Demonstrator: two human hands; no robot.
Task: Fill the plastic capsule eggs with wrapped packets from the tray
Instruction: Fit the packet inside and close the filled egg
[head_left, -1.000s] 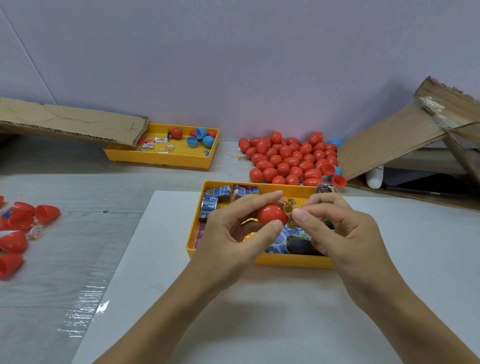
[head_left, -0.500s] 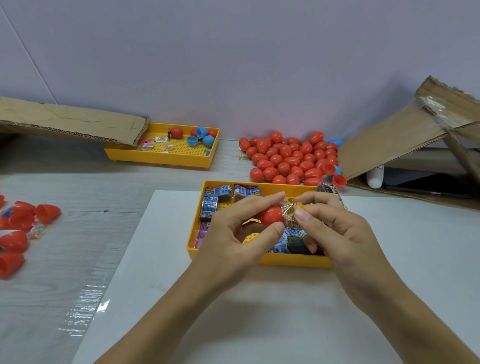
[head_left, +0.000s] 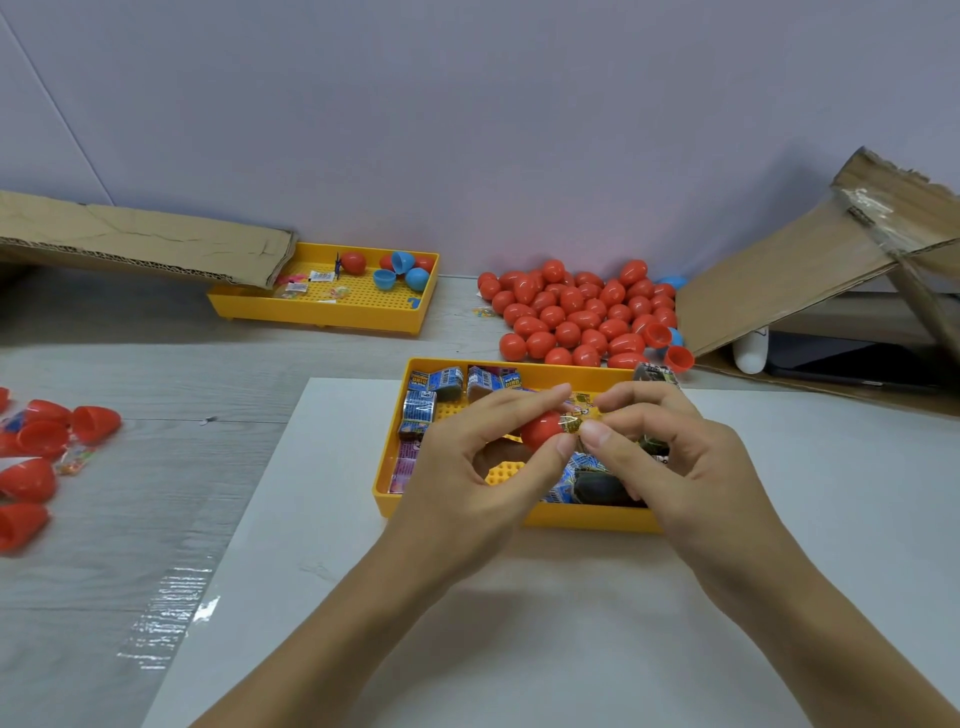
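One packet, one egg half: feed it in straight

Both hands meet above the tray (head_left: 387, 486). Left hand (head_left: 467, 467) pinches a red egg half (head_left: 540, 430) between thumb and fingers, its mouth apparently turned toward the right hand (head_left: 670, 457). Right hand pinches a yellow packet (head_left: 574, 423) at that mouth, touching the rim. Judged from this, the packet is only partly in. Holding the half steady, folding loose wrapper corners inward and pushing along the axis should seat it without snagging; more packets lie just beneath both hands.
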